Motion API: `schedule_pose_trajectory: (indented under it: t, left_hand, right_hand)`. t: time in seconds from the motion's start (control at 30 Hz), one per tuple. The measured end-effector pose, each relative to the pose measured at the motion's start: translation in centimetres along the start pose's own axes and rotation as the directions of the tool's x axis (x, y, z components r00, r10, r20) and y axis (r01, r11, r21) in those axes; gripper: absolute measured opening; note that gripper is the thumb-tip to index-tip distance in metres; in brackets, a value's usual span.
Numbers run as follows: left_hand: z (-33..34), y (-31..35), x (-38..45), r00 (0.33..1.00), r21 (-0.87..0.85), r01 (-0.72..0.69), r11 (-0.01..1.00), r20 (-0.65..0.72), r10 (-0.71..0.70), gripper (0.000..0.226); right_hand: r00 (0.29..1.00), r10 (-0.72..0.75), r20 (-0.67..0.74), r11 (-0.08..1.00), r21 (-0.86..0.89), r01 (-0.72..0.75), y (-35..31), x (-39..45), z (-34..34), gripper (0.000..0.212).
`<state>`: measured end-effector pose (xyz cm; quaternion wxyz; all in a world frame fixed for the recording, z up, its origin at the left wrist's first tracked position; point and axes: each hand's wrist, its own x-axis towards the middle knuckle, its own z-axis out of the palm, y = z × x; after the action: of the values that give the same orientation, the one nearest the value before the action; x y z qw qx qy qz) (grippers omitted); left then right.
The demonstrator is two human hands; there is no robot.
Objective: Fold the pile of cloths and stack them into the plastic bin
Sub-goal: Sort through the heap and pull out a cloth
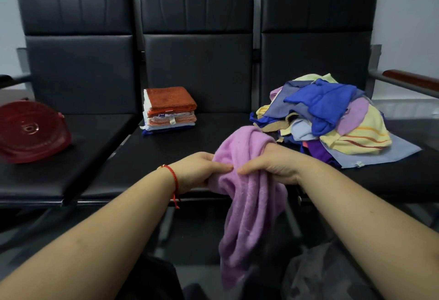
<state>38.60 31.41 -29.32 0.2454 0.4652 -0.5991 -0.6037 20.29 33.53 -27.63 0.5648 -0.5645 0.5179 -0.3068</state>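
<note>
Grip: my left hand (pixel 199 169) and right hand (pixel 273 166) both pinch the pink cloth (pixel 247 204) at its top, thumbs nearly meeting.
Cloth: bunched, long axis hanging straight down before the seat edge.
Pile (pixel 332 119): behind my right hand, nearer it.
Stack (pixel 169 109): 1, mid seat.
Bin (pixel 31 131): far left, tipped.

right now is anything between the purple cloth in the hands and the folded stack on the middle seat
Nothing visible. Both the left hand and right hand grip the purple cloth, and the black seat between it and the folded stack is bare.
</note>
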Motion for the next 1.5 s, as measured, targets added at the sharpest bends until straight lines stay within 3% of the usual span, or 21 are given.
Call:
schedule_pose_trajectory:
  t: [0.1, 0.2, 0.3, 0.4, 0.53, 0.67, 0.77, 0.87, 0.97, 1.07, 1.13, 1.27, 1.4, 1.5]
  left_hand:
    - [-0.6, 0.0, 0.2, 0.993, -0.078, -0.062, 0.995, -0.107, 0.053, 0.018]
    - [-1.7, 0.3, 0.4, 0.942, -0.074, -0.189, 0.979, -0.296, 0.159, 0.023]
    - [-3.1, 0.4, 0.3, 0.869, -0.035, -0.219, 0.975, -0.461, 0.179, 0.02]
    - [-4.4, -0.2, -0.2, 0.857, -0.016, -0.192, 0.981, -0.491, 0.16, 0.022]
    - [-5.2, -0.4, -1.3, 0.88, -0.209, -0.13, 0.969, -0.475, 0.015, 0.017]
    - [-6.0, -0.2, -2.6, 0.904, -0.445, -0.069, 0.893, -0.407, -0.133, 0.014]
    - [-6.8, -0.1, -2.9, 0.89, -0.473, -0.178, 0.863, -0.452, -0.065, 0.039]
    - [-7.8, -0.2, -3.9, 0.894, -0.483, -0.272, 0.832, -0.446, 0.034, 0.059]
    - [-8.0, 0.0, -5.5, 0.952, -0.483, -0.2, 0.852, -0.302, 0.052, 0.042]
    - [-8.0, -0.1, -6.0, 0.954, -0.425, -0.122, 0.897, -0.3, -0.012, 0.019]
    - [-8.8, -0.8, -5.8, 0.932, -0.33, -0.104, 0.938, -0.363, -0.024, 0.034]
    - [-9.5, -1.2, -6.2, 0.925, -0.323, -0.088, 0.942, -0.378, -0.043, 0.05]
    - [-10.0, -1.4, -6.5, 0.904, -0.305, -0.099, 0.947, -0.426, -0.043, 0.047]
    - [-10.9, -2.1, -6.3, 0.853, -0.228, -0.147, 0.963, -0.522, 0.007, 0.033]
  right_hand:
    - [0.996, 0.075, -0.047, 0.967, -0.24, -0.084, 0.9, 0.0, -0.1, 0.03]
    - [0.967, 0.15, -0.205, 0.903, -0.371, -0.219, 1.7, 0.1, -1.4, 0.012]
    - [0.923, 0.236, -0.304, 0.908, -0.268, -0.321, 2.6, 0.3, -3.5, 0.025]
    - [0.882, 0.319, -0.347, 0.908, -0.153, -0.389, 3.3, 0.0, -5.6, 0.021]
    - [0.874, 0.402, -0.275, 0.887, -0.119, -0.445, 3.9, -0.7, -7.3, 0.006]
    - [0.861, 0.471, -0.193, 0.872, -0.048, -0.487, 4.2, -1.1, -8.4, 0.011]
    - [0.885, 0.456, -0.093, 0.889, 0.103, -0.447, 3.9, -1.4, -8.7, 0.023]
    - [0.945, 0.318, -0.073, 0.941, 0.148, -0.305, 3.3, -2.0, -8.5, 0.036]
    - [0.972, 0.212, -0.099, 0.973, 0.112, -0.201, 2.7, -2.6, -8.0, 0.038]
    - [0.968, 0.199, -0.15, 0.975, 0.128, -0.181, 2.4, -2.8, -7.7, 0.034]
    - [0.954, 0.217, -0.207, 0.976, 0.077, -0.206, 2.4, -2.9, -7.6, 0.028]
    - [0.928, 0.245, -0.28, 0.969, 0.057, -0.239, 2.4, -2.9, -7.7, 0.023]
    - [0.95, 0.218, -0.224, 0.959, 0.229, -0.166, 2.2, -3.2, -8.2, 0.029]
    - [0.963, 0.198, -0.18, 0.964, 0.212, -0.159, 2.1, -3.5, -8.2, 0.028]
